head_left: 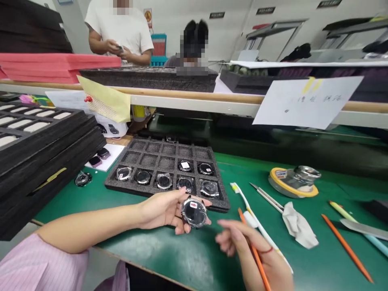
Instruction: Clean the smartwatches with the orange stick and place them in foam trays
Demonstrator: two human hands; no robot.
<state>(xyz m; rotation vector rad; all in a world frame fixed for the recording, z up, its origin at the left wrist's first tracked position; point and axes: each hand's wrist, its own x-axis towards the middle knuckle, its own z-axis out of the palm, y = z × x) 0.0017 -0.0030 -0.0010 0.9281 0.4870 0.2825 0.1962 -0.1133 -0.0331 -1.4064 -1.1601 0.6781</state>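
Note:
My left hand pinches a round watch case with a dark glass face and a small red-and-white sticker, just above the green table. My right hand is curled around a thin orange stick, a little to the right of the watch case and apart from it. Just behind my left hand lies a black foam tray with several more watch cases in its front compartments.
Stacked black foam trays stand at the left. A toothbrush, tweezers, a crumpled cloth, a tape roll with a metal tool and coloured sticks lie at the right. Two people stand behind the raised shelf.

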